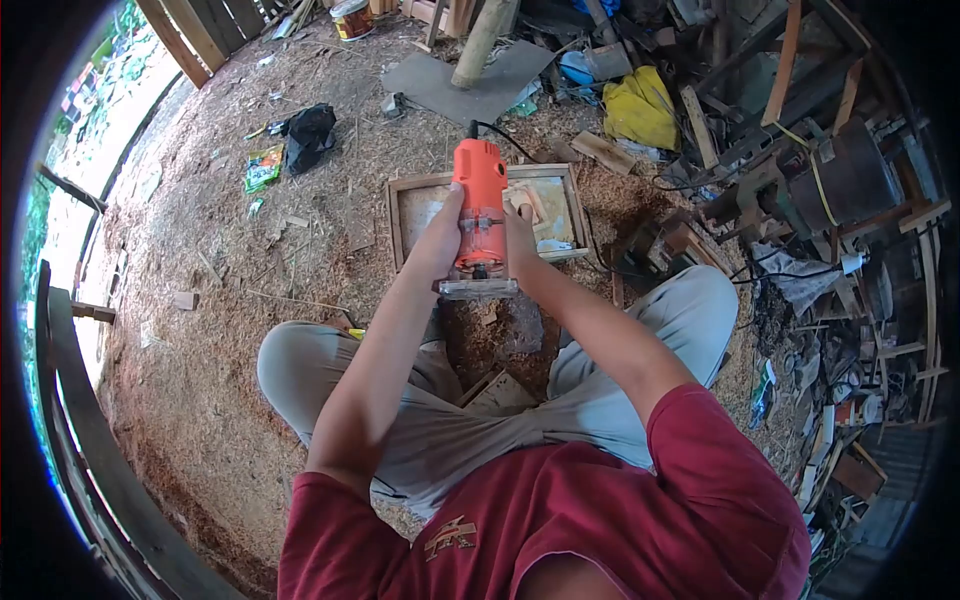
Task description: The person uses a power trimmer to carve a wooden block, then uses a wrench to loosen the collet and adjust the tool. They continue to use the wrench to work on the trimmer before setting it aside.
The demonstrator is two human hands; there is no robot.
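An orange power tool (481, 180) with a clear base plate (478, 289) is held up in front of my crossed legs, its black cord running off from the far end. My left hand (440, 238) is closed round its left side. On the right side my right hand (519, 240) grips the same tool near its lower half. Beneath and beyond the tool lies a shallow wooden frame tray (398, 222), partly hidden by the tool and my hands, with a pale wooden piece (540, 205) inside.
Wood shavings cover the ground. A black plastic bag (309, 138) and a green packet (263, 168) lie at the upper left. A yellow cloth (640, 110), wood offcuts (603, 153) and a motor-like machine (848, 180) are at the right. A wooden post (482, 45) stands beyond.
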